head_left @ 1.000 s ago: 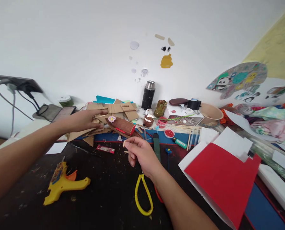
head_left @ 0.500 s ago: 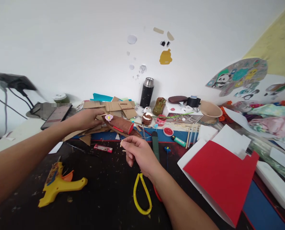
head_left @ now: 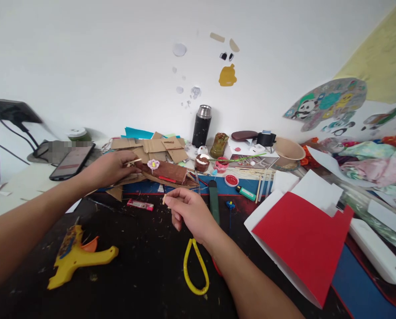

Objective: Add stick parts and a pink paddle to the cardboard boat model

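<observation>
My left hand [head_left: 118,168] is closed, pinching a thin wooden stick [head_left: 134,161] beside the left end of a brown model boat [head_left: 169,172]. The boat has a rolled brown cover, a red strip and a pink flower [head_left: 153,164] at its left end. It lies at the back of the black mat, in front of cardboard pieces [head_left: 151,146]. Closer to me and to the right, my right hand [head_left: 187,210] is closed around a small pale wooden piece [head_left: 164,199], whose tip sticks out past thumb and forefinger.
A yellow glue gun [head_left: 81,261] lies at the front left, a yellow-handled tool [head_left: 196,270] at the front centre. Red card [head_left: 304,243] covers the right side. Behind stand a black thermos [head_left: 202,126] and small pots. A red-and-clear packet [head_left: 140,204] lies mid-mat.
My left hand has come away from the boat, which now rests tilted differently, its red end turned out of sight. The whole view has shifted slightly.
</observation>
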Motion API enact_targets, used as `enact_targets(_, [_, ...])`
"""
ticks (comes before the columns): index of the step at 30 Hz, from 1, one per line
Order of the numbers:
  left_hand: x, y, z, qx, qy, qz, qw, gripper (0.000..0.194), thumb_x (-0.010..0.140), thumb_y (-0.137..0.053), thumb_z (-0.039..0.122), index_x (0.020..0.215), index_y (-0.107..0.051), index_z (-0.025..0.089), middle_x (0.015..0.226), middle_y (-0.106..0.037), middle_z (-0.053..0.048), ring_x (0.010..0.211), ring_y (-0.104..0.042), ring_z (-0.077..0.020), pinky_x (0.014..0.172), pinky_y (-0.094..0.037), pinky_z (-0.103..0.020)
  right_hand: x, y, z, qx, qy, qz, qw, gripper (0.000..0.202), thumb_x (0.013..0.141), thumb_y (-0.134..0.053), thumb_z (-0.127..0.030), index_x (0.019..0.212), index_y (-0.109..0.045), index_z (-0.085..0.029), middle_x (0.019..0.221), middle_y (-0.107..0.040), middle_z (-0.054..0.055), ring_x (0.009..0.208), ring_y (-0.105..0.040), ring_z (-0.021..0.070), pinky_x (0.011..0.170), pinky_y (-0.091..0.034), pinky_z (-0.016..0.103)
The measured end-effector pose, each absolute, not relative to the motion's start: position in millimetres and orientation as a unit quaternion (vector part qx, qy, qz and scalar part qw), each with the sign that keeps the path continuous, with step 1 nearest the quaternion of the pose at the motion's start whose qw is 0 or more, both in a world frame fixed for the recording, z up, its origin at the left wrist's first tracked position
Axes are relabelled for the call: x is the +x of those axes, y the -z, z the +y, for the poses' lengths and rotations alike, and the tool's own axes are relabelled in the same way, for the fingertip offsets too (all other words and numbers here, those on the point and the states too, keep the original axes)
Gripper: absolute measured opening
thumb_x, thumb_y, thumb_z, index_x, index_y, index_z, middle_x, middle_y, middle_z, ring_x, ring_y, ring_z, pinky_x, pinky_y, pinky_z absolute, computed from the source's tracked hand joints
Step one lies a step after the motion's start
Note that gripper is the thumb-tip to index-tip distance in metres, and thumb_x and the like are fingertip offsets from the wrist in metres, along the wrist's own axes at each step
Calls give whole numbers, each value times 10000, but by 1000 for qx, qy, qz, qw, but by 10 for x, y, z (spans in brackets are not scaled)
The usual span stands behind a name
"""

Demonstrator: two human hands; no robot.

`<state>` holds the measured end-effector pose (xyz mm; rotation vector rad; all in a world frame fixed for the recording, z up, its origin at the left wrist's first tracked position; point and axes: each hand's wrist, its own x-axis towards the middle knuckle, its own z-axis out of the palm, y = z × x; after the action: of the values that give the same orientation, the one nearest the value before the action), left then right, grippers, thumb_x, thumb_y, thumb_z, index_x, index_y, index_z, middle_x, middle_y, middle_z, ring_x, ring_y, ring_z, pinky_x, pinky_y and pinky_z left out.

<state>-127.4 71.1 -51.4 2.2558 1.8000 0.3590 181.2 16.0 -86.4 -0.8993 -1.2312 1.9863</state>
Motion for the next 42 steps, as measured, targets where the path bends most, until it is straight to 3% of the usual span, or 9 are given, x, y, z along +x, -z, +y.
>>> enact_targets(10, [-1291,571,445,712,-138,683,88,382,929,-591,610,973,-724,255,1005,-803,-95,941,-729,-335,805,-491,-389,1812,870,146,-340,-745,-482,312,411,852,-905,-563,952,-669,-242,520,-528,-131,398,-483,113,444,-358,259])
enact_targets(18, [-1248,546,257,680,-146,705,137,471,864,-599,715,961,-770,287,933,-816,-37,838,-711,-306,801,-522,-375,1820,874,179,-349,-723,-499,325,351,881,-874,-522,939,-667,-245,538,-539,-127,390,-483,108,431,-367,255])
enact_targets(25, [-1059,433,106,640,-150,734,173,529,721,-592,777,845,-756,290,802,-790,-11,801,-691,-287,760,-473,-344,1838,896,307,-399,-651,-536,360,140,995,-747,-326,936,-647,-247,566,-532,-132,362,-485,96,408,-338,246])
enact_targets(32, [-906,380,-12,596,-188,757,192,578,625,-602,788,853,-793,292,851,-820,-35,838,-721,-315,791,-458,-359,1820,951,301,-440,-534,-625,361,108,1046,-740,-312,983,-675,-254,585,-560,-114,433,-543,123,494,-392,263])
enact_targets(42, [-983,578,-141,606,-210,745,185,566,695,-654,801,864,-812,284,761,-766,-23,738,-649,-275,698,-402,-344,1750,1016,351,-481,-491,-645,332,105,1050,-752,-313,979,-713,-247,598,-594,-92,468,-569,142,519,-388,272])
